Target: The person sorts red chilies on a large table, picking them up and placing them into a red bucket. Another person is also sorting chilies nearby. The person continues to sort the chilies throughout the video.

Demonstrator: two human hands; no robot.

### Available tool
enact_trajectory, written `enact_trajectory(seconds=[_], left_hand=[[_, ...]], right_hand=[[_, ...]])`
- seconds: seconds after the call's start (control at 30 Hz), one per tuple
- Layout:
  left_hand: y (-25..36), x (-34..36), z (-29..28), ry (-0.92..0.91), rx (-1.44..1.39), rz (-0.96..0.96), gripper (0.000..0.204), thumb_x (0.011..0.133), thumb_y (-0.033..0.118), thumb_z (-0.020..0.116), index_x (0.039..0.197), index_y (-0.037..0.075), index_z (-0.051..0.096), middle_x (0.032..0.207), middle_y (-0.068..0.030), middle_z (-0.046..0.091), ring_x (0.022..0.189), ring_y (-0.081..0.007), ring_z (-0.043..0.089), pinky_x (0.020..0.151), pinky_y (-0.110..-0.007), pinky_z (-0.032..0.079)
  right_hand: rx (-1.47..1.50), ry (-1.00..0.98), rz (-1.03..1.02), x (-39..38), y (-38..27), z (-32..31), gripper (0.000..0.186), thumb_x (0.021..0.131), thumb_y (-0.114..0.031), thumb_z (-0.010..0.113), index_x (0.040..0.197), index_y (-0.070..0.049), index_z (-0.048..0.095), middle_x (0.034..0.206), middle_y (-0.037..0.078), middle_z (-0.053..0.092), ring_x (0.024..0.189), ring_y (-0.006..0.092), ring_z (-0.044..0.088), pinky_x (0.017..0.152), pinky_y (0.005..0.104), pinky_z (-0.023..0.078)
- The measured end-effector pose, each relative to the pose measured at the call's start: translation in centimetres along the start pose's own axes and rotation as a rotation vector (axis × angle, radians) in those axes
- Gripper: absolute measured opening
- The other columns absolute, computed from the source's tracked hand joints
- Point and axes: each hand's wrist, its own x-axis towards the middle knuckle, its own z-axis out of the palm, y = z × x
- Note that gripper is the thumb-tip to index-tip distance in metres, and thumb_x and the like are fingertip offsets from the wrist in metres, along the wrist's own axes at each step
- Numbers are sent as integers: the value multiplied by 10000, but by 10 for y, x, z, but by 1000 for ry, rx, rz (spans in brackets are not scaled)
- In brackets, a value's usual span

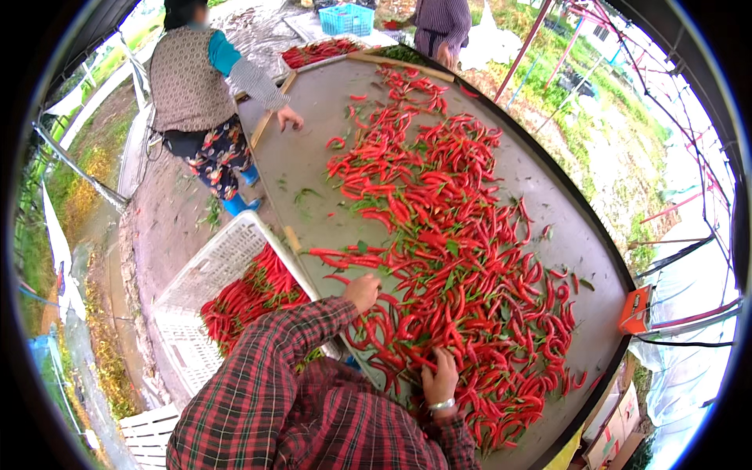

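A thick spread of red chili peppers with green stems lies over a grey table. At the near left edge of the pile, my left hand is closed with its fingers curled. Chili peppers lie right beside it, but what its fingers hold is hidden. Further right, my right hand, with a metal band at the wrist, reaches down into the pile. Its thumb and fingers are bent around a red chili pepper. Both forearms wear red plaid sleeves.
Left of the table stands a white slatted crate with chili peppers in it. A person in a patterned vest reaches over the table's far left; another in a striped top is beyond it. An orange box sits at the right edge.
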Motion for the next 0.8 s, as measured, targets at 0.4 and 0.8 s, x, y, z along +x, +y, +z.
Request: enact_trajectory(seconds=[0.4,0.8], left_hand=[[-13,9,-7,29,-103,67,356,725,88,598,1074,118,660,1014,-110,648,960,-303,612,866,-384,490],[20,-33,-23,19,-180,92,279,729,153,652,999,90,681,832,-129,597,806,-293,600,718,-400,484]], right_hand=[[31,1,158,-31,29,-5,369,769,-63,644,1129,-9,583,1120,175,601,1041,354,580,881,393,475],[140,93,194,-28,6,-11,494,737,-34,668,1213,-28,537,1181,187,569,1080,360,564,901,392,477]])
